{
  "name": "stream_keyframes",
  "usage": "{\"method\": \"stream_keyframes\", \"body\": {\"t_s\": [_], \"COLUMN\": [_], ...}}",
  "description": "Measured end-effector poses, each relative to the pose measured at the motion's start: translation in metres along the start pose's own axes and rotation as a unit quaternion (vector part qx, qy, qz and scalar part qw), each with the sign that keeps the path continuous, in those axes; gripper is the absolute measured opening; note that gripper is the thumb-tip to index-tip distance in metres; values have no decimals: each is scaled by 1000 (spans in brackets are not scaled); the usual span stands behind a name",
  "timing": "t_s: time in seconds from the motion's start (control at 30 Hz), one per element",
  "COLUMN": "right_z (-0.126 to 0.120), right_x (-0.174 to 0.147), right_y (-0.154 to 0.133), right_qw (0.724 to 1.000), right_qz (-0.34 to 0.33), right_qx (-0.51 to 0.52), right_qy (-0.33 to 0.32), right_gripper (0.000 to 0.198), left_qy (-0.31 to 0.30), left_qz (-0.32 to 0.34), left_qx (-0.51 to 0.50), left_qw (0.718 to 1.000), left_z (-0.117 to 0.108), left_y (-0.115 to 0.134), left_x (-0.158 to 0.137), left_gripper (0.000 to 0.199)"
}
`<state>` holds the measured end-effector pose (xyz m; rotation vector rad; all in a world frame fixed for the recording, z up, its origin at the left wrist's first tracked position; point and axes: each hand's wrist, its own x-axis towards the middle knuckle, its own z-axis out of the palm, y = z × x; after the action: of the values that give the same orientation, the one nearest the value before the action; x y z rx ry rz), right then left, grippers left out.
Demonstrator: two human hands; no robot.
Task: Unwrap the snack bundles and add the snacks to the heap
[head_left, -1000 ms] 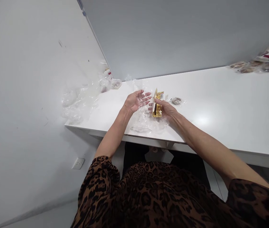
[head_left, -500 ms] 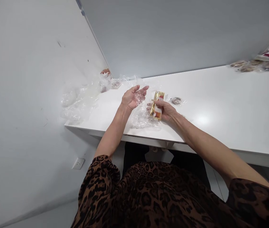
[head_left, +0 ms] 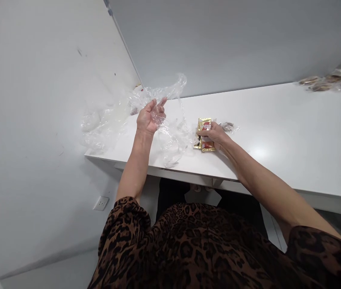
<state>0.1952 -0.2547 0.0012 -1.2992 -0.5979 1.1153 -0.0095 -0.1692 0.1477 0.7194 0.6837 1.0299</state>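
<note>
My right hand grips a few gold and red Nescafé coffee sachets above the white table, thumb across the front one. To the left, my left hand is raised with its palm facing right and fingers partly curled in a clear plastic bag. The thin film spreads around those fingers, rises behind them and trails down to the table. Just beyond my right hand lies a small clear packet with something brown in it.
Crumpled clear plastic is heaped at the table's left end against the wall. Several clear packets with brown contents lie at the far right. A grey panel stands along the back of the white table.
My left hand has moved left and slightly up, drawing the plastic bag away from the coffee sachets. My right hand, still holding the sachets, has shifted slightly right.
</note>
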Motion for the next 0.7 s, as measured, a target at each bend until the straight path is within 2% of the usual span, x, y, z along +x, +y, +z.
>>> {"method": "stream_keyframes", "body": {"t_s": [0.1, 0.17, 0.23, 0.3, 0.37, 0.43, 0.53, 0.6, 0.7], "right_z": [-10, -16, -17, -11, 1, 14, 26, 25, 10], "right_x": [9, 11, 8, 1, -9, -18, -27, -29, -28], "right_y": [6, 8, 9, 8, 7, 5, 1, -5, -16], "right_qw": [983, 947, 909, 904, 935, 971, 985, 983, 979], "right_qz": [-77, -173, -270, -320, -296, -210, -103, -105, -160], "right_qx": [-158, -248, -289, -266, -193, -106, -7, 41, 102], "right_qy": [58, 108, 133, 105, 34, -42, -135, -147, -72], "right_gripper": [49, 46, 45, 53, 64, 71, 68, 55, 44], "left_qy": [9, 10, 4, -9, -23, -37, -63, -75, -48], "left_qz": [-15, -29, -47, -65, -80, -98, -122, -122, -81], "left_qx": [-6, -12, -20, -28, -32, -25, 2, 30, 70], "left_qw": [1000, 999, 999, 997, 996, 994, 991, 989, 993], "left_z": [-15, -22, -26, -28, -26, -23, -18, -20, -33], "left_y": [-6, -11, -17, -24, -34, -45, -58, -60, -56], "left_x": [1, 0, -1, -3, -5, -8, -12, -13, -9], "left_gripper": [25, 24, 22, 21, 21, 23, 22, 19, 13]}}
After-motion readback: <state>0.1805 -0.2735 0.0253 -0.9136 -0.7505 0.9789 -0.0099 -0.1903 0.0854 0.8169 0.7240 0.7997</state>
